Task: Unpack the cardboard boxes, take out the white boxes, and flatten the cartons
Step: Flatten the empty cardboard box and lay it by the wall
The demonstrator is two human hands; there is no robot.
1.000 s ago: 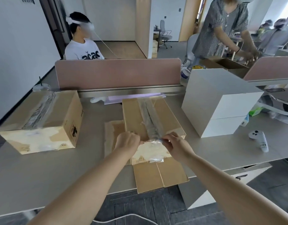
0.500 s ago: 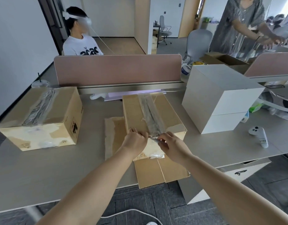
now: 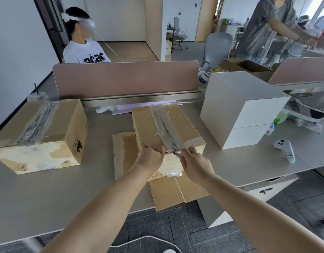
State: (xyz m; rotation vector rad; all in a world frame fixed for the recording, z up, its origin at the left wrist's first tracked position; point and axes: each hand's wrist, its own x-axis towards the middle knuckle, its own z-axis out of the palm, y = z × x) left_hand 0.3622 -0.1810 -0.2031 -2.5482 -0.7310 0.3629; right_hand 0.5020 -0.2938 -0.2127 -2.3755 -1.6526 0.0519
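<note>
A taped brown carton [image 3: 148, 125] stands on the desk in front of me, a wrinkled strip of clear tape [image 3: 164, 125] running along its top seam. My left hand [image 3: 151, 157] grips the carton's near top edge just left of the tape. My right hand [image 3: 193, 162] pinches a small grey object [image 3: 176, 153] at the near end of the tape; I cannot tell whether it is a tool or bunched tape. A second sealed carton [image 3: 53, 136] sits at the left. Two stacked white boxes [image 3: 248, 121] stand at the right.
Flattened cardboard [image 3: 168, 192] lies under the middle carton and overhangs the desk's front edge. A white controller [image 3: 285, 148] lies at the right. A pink divider [image 3: 126, 79] closes the back, with a seated person behind it. Another person stands by an open carton [image 3: 248, 65] at back right.
Both hands have moved up the carton's front face to its top edge at the tape's near end. The person at back right has shifted to the right.
</note>
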